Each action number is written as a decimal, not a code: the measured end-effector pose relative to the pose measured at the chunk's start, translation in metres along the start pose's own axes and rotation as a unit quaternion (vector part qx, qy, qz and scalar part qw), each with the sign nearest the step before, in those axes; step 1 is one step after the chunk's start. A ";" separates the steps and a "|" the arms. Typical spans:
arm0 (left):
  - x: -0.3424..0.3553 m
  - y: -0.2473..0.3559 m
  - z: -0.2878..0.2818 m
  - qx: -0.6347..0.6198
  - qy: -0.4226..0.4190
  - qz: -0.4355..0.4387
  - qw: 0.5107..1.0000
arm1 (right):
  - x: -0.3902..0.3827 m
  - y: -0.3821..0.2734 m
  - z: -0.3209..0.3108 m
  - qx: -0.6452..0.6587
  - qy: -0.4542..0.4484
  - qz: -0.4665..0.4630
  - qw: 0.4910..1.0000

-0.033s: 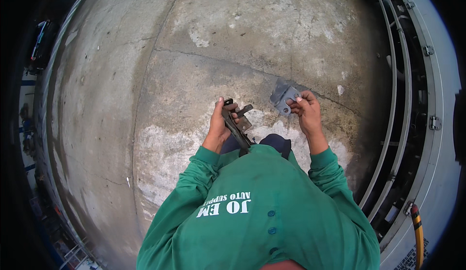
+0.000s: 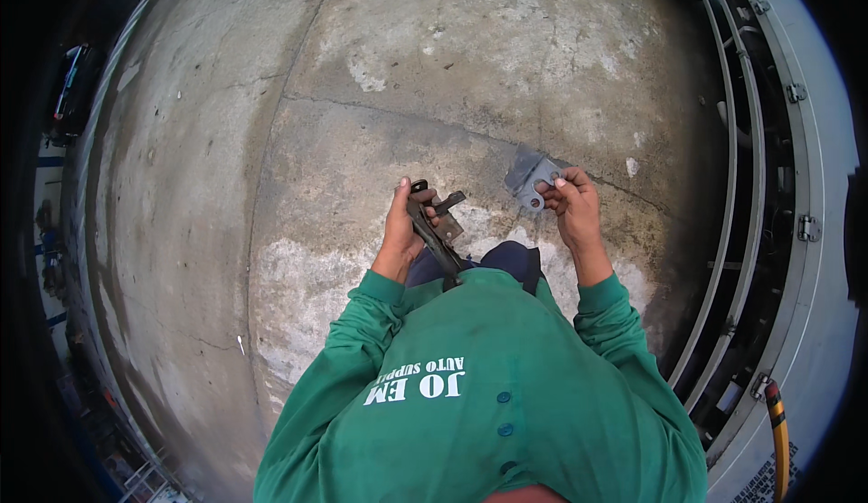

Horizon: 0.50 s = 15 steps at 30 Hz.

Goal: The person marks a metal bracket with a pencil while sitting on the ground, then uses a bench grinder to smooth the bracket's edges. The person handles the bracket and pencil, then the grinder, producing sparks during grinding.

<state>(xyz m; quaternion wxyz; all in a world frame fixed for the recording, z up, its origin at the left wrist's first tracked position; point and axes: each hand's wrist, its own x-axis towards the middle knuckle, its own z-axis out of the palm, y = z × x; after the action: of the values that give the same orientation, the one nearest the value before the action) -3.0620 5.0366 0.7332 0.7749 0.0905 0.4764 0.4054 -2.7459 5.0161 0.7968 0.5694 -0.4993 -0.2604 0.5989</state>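
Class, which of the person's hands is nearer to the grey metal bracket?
Right. The right hand grips the grey metal bracket; the left hand is apart, to its left, holding a dark metal part.

Left hand (image 2: 400, 230): fingers curled around a long dark metal part (image 2: 430, 239)
Right hand (image 2: 580, 214): fingers pinching a grey metal bracket (image 2: 525, 179), apart from the dark part
Floor (image 2: 407, 146): cracked concrete, pale patches
Shirt (image 2: 551, 349): green, long-sleeved
Right edge: metal rails (image 2: 745, 55) beside a pale panel (image 2: 821, 141)
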 end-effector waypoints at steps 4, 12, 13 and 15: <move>0.074 0.102 0.042 -0.012 -0.001 0.029 1.000 | 0.091 -0.033 0.017 0.063 0.049 -0.025 0.996; 0.238 0.248 0.139 -0.014 0.005 0.062 0.998 | 0.309 -0.078 0.008 0.153 -0.011 -0.029 0.988; 0.261 0.264 0.155 -0.008 0.010 0.067 0.998 | 0.343 -0.087 0.004 0.162 -0.021 -0.036 0.986; 0.315 0.294 0.184 -0.028 0.038 0.073 0.996 | 0.417 -0.105 -0.002 0.177 -0.039 -0.042 0.983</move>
<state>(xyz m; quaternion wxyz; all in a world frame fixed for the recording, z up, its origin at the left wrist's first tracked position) -3.0039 5.4994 0.7763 0.7266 0.0878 0.4866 0.4771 -2.6388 5.4311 0.7629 0.6628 -0.3560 -0.1931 0.6298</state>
